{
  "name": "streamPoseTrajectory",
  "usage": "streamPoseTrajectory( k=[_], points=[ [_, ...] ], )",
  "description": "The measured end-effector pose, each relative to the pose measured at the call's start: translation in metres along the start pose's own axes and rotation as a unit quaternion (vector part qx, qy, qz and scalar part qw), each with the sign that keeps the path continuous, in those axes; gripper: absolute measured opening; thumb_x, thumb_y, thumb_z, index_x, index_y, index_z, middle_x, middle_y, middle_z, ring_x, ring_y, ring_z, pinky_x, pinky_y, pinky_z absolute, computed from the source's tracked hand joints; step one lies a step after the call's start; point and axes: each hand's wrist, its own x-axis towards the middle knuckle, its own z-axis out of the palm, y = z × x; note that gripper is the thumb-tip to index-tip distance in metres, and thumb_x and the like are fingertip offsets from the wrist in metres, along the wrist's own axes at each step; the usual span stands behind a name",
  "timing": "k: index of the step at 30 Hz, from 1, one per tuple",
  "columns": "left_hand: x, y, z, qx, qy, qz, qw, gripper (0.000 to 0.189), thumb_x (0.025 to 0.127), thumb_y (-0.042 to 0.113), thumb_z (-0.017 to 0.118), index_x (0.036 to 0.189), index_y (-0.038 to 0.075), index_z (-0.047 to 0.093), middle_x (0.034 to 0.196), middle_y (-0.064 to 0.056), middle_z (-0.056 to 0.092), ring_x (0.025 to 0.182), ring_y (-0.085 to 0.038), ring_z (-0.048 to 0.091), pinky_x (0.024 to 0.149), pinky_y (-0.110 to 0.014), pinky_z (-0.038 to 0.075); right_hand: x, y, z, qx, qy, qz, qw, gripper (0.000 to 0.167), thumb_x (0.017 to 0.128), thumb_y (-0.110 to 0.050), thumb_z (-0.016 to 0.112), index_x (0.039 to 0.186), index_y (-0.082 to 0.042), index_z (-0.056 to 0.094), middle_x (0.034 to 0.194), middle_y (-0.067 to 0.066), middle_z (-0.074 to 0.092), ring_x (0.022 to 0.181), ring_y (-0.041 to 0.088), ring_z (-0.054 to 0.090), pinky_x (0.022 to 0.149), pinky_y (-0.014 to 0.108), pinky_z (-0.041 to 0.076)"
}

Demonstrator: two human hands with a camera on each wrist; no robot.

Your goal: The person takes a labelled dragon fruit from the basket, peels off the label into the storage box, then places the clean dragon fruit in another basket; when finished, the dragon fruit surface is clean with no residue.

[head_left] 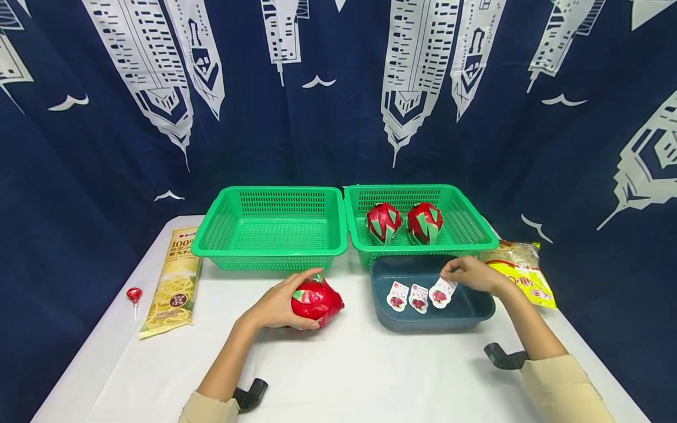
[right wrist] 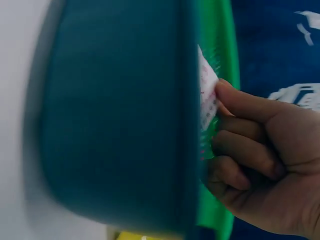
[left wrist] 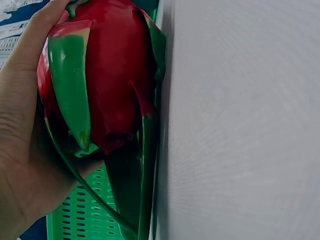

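Note:
My left hand (head_left: 279, 301) grips a red dragon fruit (head_left: 320, 301) with green scales, low over the white table in front of the baskets. In the left wrist view the fruit (left wrist: 112, 65) fills the palm, thumb and fingers on either side of it. My right hand (head_left: 471, 274) pinches the top of a white sticker (head_left: 441, 292) printed with a dragon fruit, over the dark teal bin (head_left: 381, 317). Two similar stickers, one left (head_left: 397, 296) and one in the middle (head_left: 418, 298), lie in that bin. The bin's wall hides part of the held sticker (right wrist: 208, 90) in the right wrist view.
Behind stand a green basket (head_left: 270, 258) at left and another green basket (head_left: 370, 249) holding two dragon fruits (head_left: 425, 223). A yellow pasta packet (head_left: 171, 288) and red lollipop (head_left: 134, 294) lie at left. A yellow-and-clear food bag (head_left: 523, 273) lies right of the bin.

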Motion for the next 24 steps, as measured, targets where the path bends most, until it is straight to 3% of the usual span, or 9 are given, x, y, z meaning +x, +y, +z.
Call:
streamPoseTrajectory(
  k=[1,5,9,16,21,24],
  points=[
    [0.000,0.000,0.000,-0.001,0.000,0.001,1.0000,0.100,0.057,0.054,0.081,0.140,0.048,0.026,0.122,0.014,0.044,0.107,-0.018,0.050,0.076,-0.033,0.050,0.003,0.006,0.001,-0.013,-0.014,-0.011,0.9998,0.017,0.092,-0.012,0.057,0.094,0.002,0.065,0.086,0.005,0.061,0.077,0.017,0.050,0.068,0.031,0.043],
    [-0.001,0.000,0.001,-0.004,0.000,0.002,1.0000,0.100,0.057,0.054,0.082,0.141,0.044,0.027,0.122,0.013,0.044,0.107,-0.019,0.050,0.076,-0.033,0.050,0.014,0.022,0.010,-0.062,-0.035,-0.046,0.9964,0.011,0.090,-0.011,0.059,0.088,-0.002,0.066,0.080,0.003,0.062,0.070,0.013,0.049,0.063,0.028,0.043],
    [0.000,-0.001,0.001,-0.004,0.002,0.003,1.0000,0.100,0.057,0.054,0.081,0.139,0.048,0.026,0.122,0.013,0.044,0.107,-0.018,0.051,0.076,-0.033,0.050,0.019,0.026,0.019,-0.110,-0.026,-0.025,0.9933,0.010,0.084,-0.015,0.068,0.089,-0.007,0.066,0.069,0.000,0.055,0.060,0.013,0.043,0.055,0.027,0.037],
    [0.002,-0.001,0.002,0.001,0.004,0.009,1.0000,0.099,0.057,0.055,0.081,0.137,0.053,0.023,0.121,0.014,0.044,0.106,-0.017,0.051,0.076,-0.033,0.050,0.012,0.029,0.029,-0.147,-0.014,0.005,0.9891,0.037,0.072,-0.014,0.079,0.105,-0.008,0.063,0.057,-0.004,0.036,0.050,0.011,0.032,0.049,0.024,0.030],
    [0.001,-0.002,0.003,0.002,0.007,0.008,0.9999,0.099,0.057,0.056,0.080,0.139,0.049,0.025,0.121,0.014,0.045,0.106,-0.018,0.051,0.076,-0.035,0.050,0.003,0.027,0.035,-0.176,0.022,-0.018,0.9840,0.061,0.071,-0.018,0.079,0.123,0.000,0.054,0.049,-0.008,0.031,0.044,0.007,0.028,0.045,0.021,0.026],
    [0.001,-0.002,0.002,0.005,0.008,0.008,0.9999,0.099,0.057,0.057,0.080,0.139,0.050,0.025,0.121,0.014,0.045,0.106,-0.018,0.051,0.077,-0.035,0.050,-0.003,0.023,0.037,-0.183,0.061,-0.034,0.9807,0.067,0.070,-0.019,0.080,0.126,0.004,0.051,0.049,-0.009,0.031,0.043,0.006,0.028,0.043,0.020,0.026]
  ],
)
